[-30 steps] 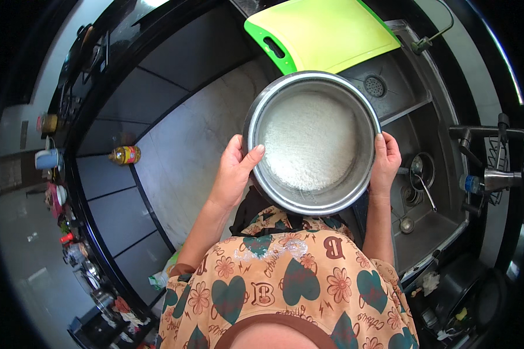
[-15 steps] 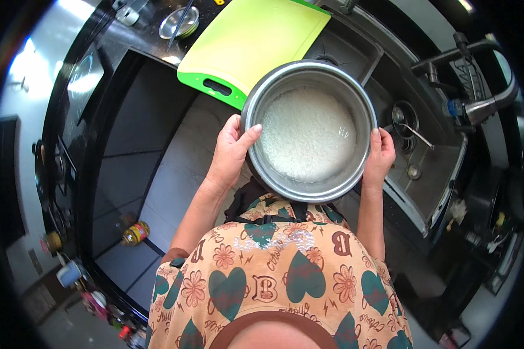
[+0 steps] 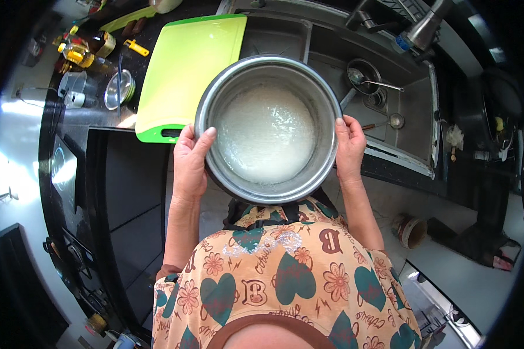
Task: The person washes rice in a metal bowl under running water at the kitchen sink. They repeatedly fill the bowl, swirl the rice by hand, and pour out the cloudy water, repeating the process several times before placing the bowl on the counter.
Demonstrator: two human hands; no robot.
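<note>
A round metal pot [image 3: 268,189] is held level in front of my body, between both hands. White rice grains [image 3: 266,134] lie in it under cloudy water that catches the light. My left hand [image 3: 191,160] grips the pot's left rim, thumb over the edge and fingers tucked beneath on the outside. On the opposite side my right hand [image 3: 349,146] holds the right rim in the same way. Just beyond the pot, a green cutting board [image 3: 186,75] lies on the counter, its handle slot near my left hand.
A double sink [image 3: 410,116] spans the far right, with a small pan [image 3: 364,72] and a ladle [image 3: 396,121] inside. A faucet [image 3: 422,32] rises behind it. Bottles [image 3: 79,56], a yellow-handled peeler [image 3: 137,47] and a metal bowl [image 3: 120,90] crowd the left counter. A bucket [image 3: 410,230] stands on the floor.
My body and view have turned toward the right, so the counter and sink sit differently in the picture. Both hands keep their hold on the pot, and the water's glints have shifted.
</note>
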